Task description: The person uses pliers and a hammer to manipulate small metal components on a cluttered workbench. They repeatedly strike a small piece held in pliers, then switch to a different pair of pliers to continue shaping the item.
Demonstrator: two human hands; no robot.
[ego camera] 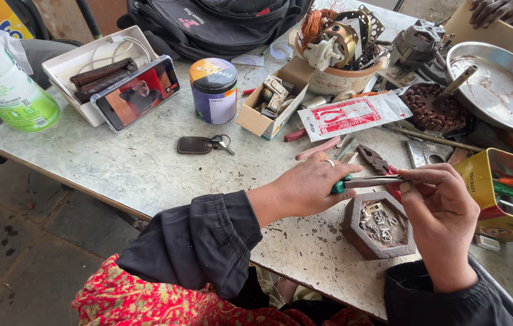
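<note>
- Our left hand (308, 190) is closed around the green handle of a screwdriver (365, 181), fingers wrapped tight, the shaft lying across toward the other hand.
- Our right hand (440, 211) meets the tip of that shaft with fingers pinched together; whatever small part they may be pinching is hidden, so we cannot tell what it is.
- Both hands hover just above a hexagonal dish (379, 225) near the front edge of the table (148, 163); it holds a heap of small metal bits, screws and the like.
- As for progress, we judge the work to be mid-way: the motor parts (335, 36) sit taken apart in a white bowl (341, 78) further back, and nothing in view looks reassembled.
- Red-handled pliers (377, 162) lie just behind the screwdriver, touching the table.
- A small open cardboard box (268, 108) holds assorted metal fittings.
- A yellow tin (480, 181) on the right holds more screwdrivers with green and orange handles.
- A metal pan (504, 90) further right holds a single tool and little else.
- A white tray (87, 66) on the left holds a cable and dark strips, with a phone (136, 93) leaning on it.
- A round tin (213, 89) and keys (205, 143) sit between.
</note>
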